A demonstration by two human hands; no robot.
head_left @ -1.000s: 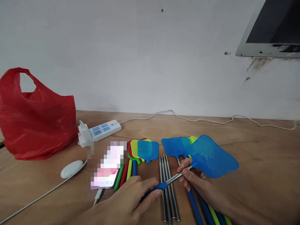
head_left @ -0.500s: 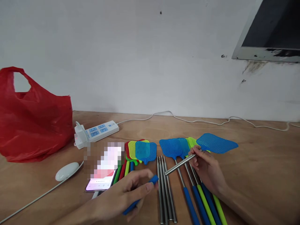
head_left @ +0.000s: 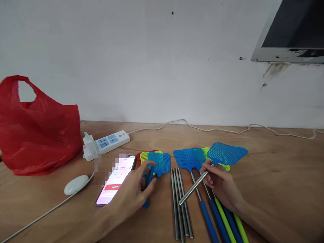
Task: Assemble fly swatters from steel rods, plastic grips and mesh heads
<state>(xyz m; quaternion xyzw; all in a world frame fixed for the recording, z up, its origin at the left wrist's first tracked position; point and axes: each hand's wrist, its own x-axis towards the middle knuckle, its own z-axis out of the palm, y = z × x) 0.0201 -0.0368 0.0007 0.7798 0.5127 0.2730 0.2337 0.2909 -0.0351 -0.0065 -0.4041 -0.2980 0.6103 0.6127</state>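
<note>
My left hand (head_left: 138,187) is closed round a blue handle grip (head_left: 150,178), held upright-slanting between thumb and fingers, just in front of the left pile of swatter heads. My right hand (head_left: 220,180) pinches a fly swatter where its blue mesh head (head_left: 226,154) meets a bare metal rod (head_left: 192,189). The rod slants down to the left, and its free end has no grip on it. Between my hands lie several loose metal rods (head_left: 180,206). Under my right hand rest several fly swatters with blue and lime handles (head_left: 209,221).
A lit phone (head_left: 117,179) lies left of my left hand, near a white oval device (head_left: 76,185) with a cable. Behind them are a power strip (head_left: 111,143) and a red plastic bag (head_left: 43,135). A white cord (head_left: 215,130) runs along the wall.
My left hand has moved left and away from me with the blue handle grip, toward the left swatter heads. The swatter in my right hand has turned, its rod end pointing lower.
</note>
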